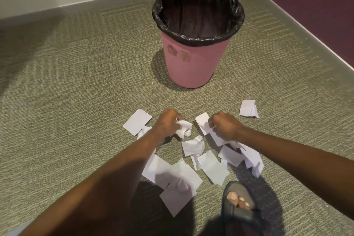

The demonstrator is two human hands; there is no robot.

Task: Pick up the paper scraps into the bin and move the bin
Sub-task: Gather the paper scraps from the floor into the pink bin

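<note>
Obs: left hand (168,124) fisted round a crumpled scrap (184,127), low over the paper scraps (182,174) scattered on the carpet (76,101). Straight ahead, beyond both hands and about midway between them, the bin (191,67) stands upright; long axis vertical, lined mouth facing up. To its right, right hand (226,127) curled on a flat scrap (202,119). I judge neither hand nearer; the drop needs a reach forward and up. One stray scrap (248,108) lies far right.

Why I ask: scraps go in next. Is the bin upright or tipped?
Upright. The bin stands on its base on the carpet, its lined mouth facing up.
</note>
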